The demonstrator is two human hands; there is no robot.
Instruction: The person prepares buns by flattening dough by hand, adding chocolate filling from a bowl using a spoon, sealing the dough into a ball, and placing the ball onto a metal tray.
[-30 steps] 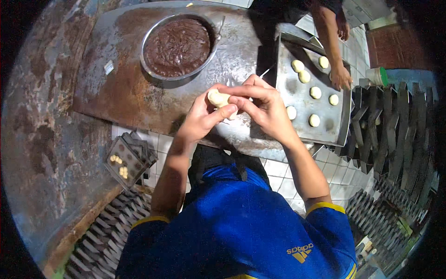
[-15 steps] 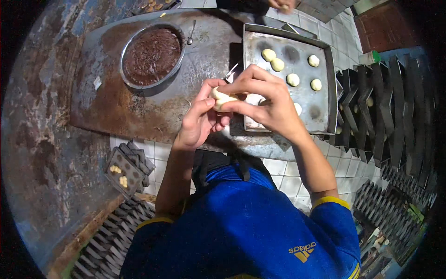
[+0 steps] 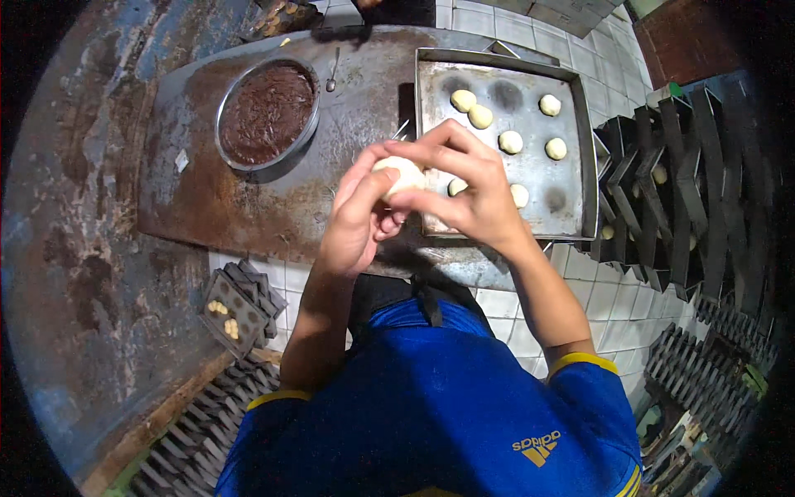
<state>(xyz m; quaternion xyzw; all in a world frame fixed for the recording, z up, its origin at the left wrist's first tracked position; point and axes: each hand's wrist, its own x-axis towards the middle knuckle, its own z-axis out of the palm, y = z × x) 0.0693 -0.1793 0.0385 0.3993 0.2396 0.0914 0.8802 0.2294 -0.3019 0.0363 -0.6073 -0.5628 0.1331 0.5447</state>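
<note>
Over the near edge of the table, both my hands close around a pale dough ball (image 3: 401, 176). My left hand (image 3: 354, 214) cups it from the left, thumb across its side. From the right, my right hand (image 3: 474, 180) pinches the dough between its thumb and fingers. The side of the ball toward me looks smooth; fingers cover the rest. Just right of my hands lies a metal baking tray (image 3: 530, 74) with several pale dough balls (image 3: 511, 142) spaced on it, two of them touching. My right hand partly covers the tray's near left part.
A metal bowl (image 3: 311, 132) of dark brown filling (image 3: 269, 112) stands on the worn table (image 3: 190, 199), with a spoon (image 3: 332, 76) beside it. Stacked dark trays (image 3: 662, 182) rise at the right. Lower left, small moulds (image 3: 236, 311) hold dough pieces. A dark-clothed person (image 3: 397, 12) is at the far edge.
The dough has gone from folded with an open seam to a rounder ball between my fingers. The view has shifted slightly. The other person's hand at the top has moved left.
</note>
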